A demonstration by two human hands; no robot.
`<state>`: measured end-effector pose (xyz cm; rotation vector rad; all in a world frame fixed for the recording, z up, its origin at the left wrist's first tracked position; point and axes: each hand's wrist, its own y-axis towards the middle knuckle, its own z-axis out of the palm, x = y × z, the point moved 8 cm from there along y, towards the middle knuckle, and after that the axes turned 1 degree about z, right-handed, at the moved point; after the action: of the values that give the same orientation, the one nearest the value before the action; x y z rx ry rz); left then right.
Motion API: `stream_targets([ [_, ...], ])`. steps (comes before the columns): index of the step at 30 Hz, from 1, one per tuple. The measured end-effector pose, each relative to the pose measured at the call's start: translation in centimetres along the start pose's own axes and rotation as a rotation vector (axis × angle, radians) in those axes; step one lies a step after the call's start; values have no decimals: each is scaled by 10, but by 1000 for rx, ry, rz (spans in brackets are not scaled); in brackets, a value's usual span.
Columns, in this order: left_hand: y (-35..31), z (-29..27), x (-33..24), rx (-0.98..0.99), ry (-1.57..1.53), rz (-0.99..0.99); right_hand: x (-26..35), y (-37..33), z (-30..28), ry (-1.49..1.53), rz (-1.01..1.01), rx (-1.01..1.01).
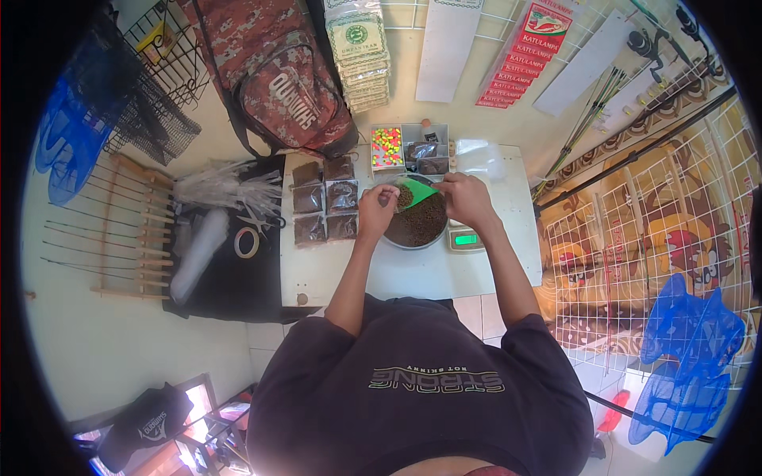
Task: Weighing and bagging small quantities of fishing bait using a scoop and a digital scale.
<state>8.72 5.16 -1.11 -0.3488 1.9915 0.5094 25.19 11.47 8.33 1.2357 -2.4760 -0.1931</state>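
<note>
A round metal bowl (413,247) holds small brown pellets (422,228) in front of me on the white table (492,278). In my right hand (468,198) is the handle of a green scoop (421,191), tilted over the bowl with its tip toward my left hand. My left hand (378,209) is pinched on what looks like a small clear plastic bag (405,197), with pellets showing at the scoop's tip. Just right of the bowl sits a digital scale (466,239) with a lit green display. Filled clear packets (309,198) lie in rows left of the bowl.
Behind the bowl stands a divided tray (432,131), one compartment full of bright yellow and red pieces (386,147). Clear bags (479,156) lie at the back right. A tape roll (247,242) and plastic wrapping (226,190) are on the left; a camouflage bag (278,87) hangs behind.
</note>
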Motion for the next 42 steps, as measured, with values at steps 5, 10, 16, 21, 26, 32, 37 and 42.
stream_targets([
  [5, 1, -7, -2, -42, 26, 8, 13, 10, -14, -71, -3, 50],
  [10, 7, -11, -8, -51, -17, -12, 18, 21, -15, -155, -13, 96],
  [16, 10, -14, -7, -44, -7, -24, 24, 29, -23, -142, 33, 138],
  [21, 17, -30, -4, -99, 9, -24, 27, 32, -27, -145, -7, 85],
  [26, 20, -29, -14, -102, -7, 29, 40, 39, -22, -233, -52, 101],
  [32, 21, -29, -11, -110, -21, 8, 43, 44, -22, -247, -14, 174],
  [37, 16, -25, -13, -136, -46, 16, 44, 42, -20, -268, -88, 111],
  [42, 16, -25, 1, -120, -40, -57, 39, 39, -25, -230, -66, 69],
])
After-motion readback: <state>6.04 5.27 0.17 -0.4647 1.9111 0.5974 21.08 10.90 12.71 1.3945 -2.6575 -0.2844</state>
